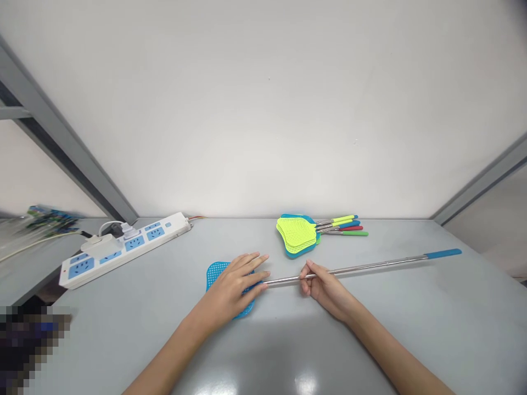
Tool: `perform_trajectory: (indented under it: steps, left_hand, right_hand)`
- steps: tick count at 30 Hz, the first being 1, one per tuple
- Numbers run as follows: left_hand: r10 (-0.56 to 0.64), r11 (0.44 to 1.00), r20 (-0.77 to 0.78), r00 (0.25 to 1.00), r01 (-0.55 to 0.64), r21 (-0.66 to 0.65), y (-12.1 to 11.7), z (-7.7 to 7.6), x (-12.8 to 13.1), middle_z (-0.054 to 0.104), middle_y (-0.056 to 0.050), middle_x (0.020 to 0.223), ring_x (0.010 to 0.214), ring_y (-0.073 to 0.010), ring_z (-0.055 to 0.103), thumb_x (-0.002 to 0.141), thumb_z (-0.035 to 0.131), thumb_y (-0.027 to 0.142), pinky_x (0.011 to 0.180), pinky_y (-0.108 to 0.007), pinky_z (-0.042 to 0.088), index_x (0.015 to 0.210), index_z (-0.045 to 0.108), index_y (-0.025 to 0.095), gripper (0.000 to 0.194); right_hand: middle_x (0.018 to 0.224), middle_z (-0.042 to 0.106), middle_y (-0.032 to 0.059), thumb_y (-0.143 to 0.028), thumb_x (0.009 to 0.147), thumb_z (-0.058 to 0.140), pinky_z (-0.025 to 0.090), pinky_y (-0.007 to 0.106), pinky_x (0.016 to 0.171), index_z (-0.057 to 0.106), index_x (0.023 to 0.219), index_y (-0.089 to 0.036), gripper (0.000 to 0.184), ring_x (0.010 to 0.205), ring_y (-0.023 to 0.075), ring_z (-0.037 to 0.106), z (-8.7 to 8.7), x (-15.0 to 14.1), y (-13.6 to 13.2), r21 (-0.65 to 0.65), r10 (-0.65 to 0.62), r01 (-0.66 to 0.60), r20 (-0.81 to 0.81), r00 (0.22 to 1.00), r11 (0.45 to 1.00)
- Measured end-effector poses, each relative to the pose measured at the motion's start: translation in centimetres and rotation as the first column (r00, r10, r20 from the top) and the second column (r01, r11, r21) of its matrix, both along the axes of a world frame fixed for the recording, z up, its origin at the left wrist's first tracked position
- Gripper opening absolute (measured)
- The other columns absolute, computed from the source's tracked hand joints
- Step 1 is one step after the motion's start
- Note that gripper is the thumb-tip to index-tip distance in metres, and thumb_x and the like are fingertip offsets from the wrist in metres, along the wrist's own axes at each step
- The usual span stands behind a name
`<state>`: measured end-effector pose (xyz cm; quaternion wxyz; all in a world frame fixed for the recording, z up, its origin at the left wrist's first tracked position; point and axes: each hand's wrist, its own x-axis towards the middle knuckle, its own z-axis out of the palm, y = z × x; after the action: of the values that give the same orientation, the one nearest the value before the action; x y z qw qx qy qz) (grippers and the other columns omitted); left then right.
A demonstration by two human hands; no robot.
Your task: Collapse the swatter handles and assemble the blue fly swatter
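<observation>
A fly swatter lies across the grey table, its blue mesh head (218,274) under my left hand (228,288). My left hand rests over the head with its fingers together, and most of the mesh is hidden. Its steel telescopic shaft (362,267) runs right to a blue grip (442,253). My right hand (323,285) pinches the shaft near the head between thumb and fingers. Beyond both hands, a stack of fly swatters with a yellow-green mesh head (296,235) lies on the table, with several coloured handles (341,226) pointing right.
A white power strip (123,249) with blue socket panels and plugged-in cables lies at the table's back left. A white wall (263,109) rises behind the table (370,329). Grey metal frame bars (53,120) stand at the left. A blurred bundle (51,219) lies further left.
</observation>
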<state>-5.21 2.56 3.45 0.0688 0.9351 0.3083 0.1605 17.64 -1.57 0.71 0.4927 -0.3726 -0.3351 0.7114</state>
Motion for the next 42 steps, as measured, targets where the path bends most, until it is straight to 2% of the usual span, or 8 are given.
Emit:
perform_trajectory:
  steps: [11, 17, 21, 24, 28, 31, 38, 42]
  left_hand:
    - [0.077, 0.997, -0.001, 0.997, -0.077, 0.011, 0.6, 0.6, -0.9, 0.036, 0.003, 0.129, 0.119, -0.0188, 0.029, 0.083, 0.034, 0.032, 0.098, -0.04, 0.025, 0.116, 0.043, 0.031, 0.034]
    - [0.226, 0.974, 0.051, 0.973, -0.226, -0.009, 0.8, 0.6, -1.1, 0.036, 0.001, 0.129, 0.119, -0.0185, 0.028, 0.082, 0.035, 0.036, 0.098, -0.039, 0.024, 0.119, 0.039, 0.029, 0.038]
    - [0.454, 0.891, 0.15, 0.878, -0.448, -0.076, 1.0, 0.1, -1.0, 0.031, -0.003, 0.132, 0.121, -0.0201, 0.024, 0.08, 0.036, 0.04, 0.098, -0.039, 0.022, 0.119, 0.039, 0.025, 0.042]
    - [0.592, 0.804, 0.238, 0.77, -0.543, -0.241, 1.0, -0.2, -0.7, 0.029, -0.006, 0.132, 0.12, -0.0207, 0.026, 0.078, 0.036, 0.044, 0.097, -0.039, 0.024, 0.124, 0.03, 0.023, 0.051]
    - [0.701, 0.685, 0.263, 0.663, -0.525, -0.505, 0.5, -0.3, 0.1, 0.045, -0.008, 0.119, 0.103, -0.0219, 0.047, 0.075, 0.037, 0.049, 0.084, -0.037, 0.039, 0.126, 0.02, 0.024, 0.06]
    - [0.731, 0.63, 0.238, 0.64, -0.499, -0.595, 0.1, -0.2, 0.6, 0.051, -0.007, 0.11, 0.095, -0.021, 0.053, 0.073, 0.04, 0.051, 0.079, -0.034, 0.042, 0.124, 0.023, 0.024, 0.061]
    - [0.74, 0.639, 0.285, 0.61, -0.504, -0.581, 0.0, 0.1, 0.5, 0.055, -0.005, 0.102, 0.087, -0.0198, 0.056, 0.07, 0.044, 0.051, 0.072, -0.032, 0.045, 0.122, 0.028, 0.025, 0.06]
    - [0.737, 0.644, 0.293, 0.609, -0.501, -0.579, -0.1, 0.2, 0.6, 0.056, -0.005, 0.098, 0.082, -0.0195, 0.057, 0.069, 0.046, 0.05, 0.067, -0.031, 0.046, 0.123, 0.028, 0.023, 0.063]
  right_hand:
    - [0.052, 0.048, 0.0015, -0.041, 0.081, 0.037, 0.031, 0.027, 0.059, 0.058, 0.068, -0.015, 0.035, 0.053, 0.0112, 0.042, 0.7, 0.7, 0.2, 0.012, -0.067, 0.067, 0.027, 0.997, 0.998]
    - [0.052, 0.047, 0.0011, -0.043, 0.079, 0.039, 0.031, 0.027, 0.059, 0.057, 0.067, -0.017, 0.034, 0.054, 0.0122, 0.041, 0.8, 1.2, 0.2, 0.013, -0.098, 0.097, 0.043, 0.994, 0.995]
    - [0.052, 0.046, 0.0011, -0.04, 0.079, 0.039, 0.031, 0.028, 0.06, 0.057, 0.068, -0.017, 0.032, 0.055, 0.0128, 0.041, 1.0, 1.6, 0.3, 0.014, -0.122, 0.122, 0.027, 0.992, 0.992]
    - [0.052, 0.046, 0.0014, -0.039, 0.079, 0.039, 0.03, 0.028, 0.06, 0.057, 0.067, -0.017, 0.031, 0.055, 0.0133, 0.041, 1.0, 1.8, 0.4, 0.006, -0.142, 0.142, 0.001, 0.99, 0.99]
    - [0.051, 0.046, 0.0015, -0.039, 0.08, 0.038, 0.03, 0.029, 0.06, 0.056, 0.065, -0.017, 0.032, 0.055, 0.0138, 0.041, 0.7, 2.0, 0.5, 0.003, -0.147, 0.147, -0.032, 0.989, 0.989]
    - [0.05, 0.045, 0.0009, -0.04, 0.079, 0.039, 0.03, 0.028, 0.06, 0.055, 0.063, -0.018, 0.032, 0.054, 0.0135, 0.04, 0.6, 2.0, 0.5, 0.006, -0.157, 0.158, -0.043, 0.987, 0.987]
    - [0.052, 0.047, 0.0013, -0.044, 0.079, 0.036, 0.031, 0.029, 0.06, 0.052, 0.062, -0.02, 0.033, 0.054, 0.0144, 0.041, 0.9, 1.4, 0.3, 0.002, -0.076, 0.076, -0.055, 0.996, 0.997]
    - [0.053, 0.047, 0.0007, -0.045, 0.078, 0.037, 0.031, 0.03, 0.06, 0.049, 0.06, -0.02, 0.033, 0.053, 0.0141, 0.041, 1.0, 1.4, 0.3, 0.0, -0.089, 0.089, -0.055, 0.995, 0.996]
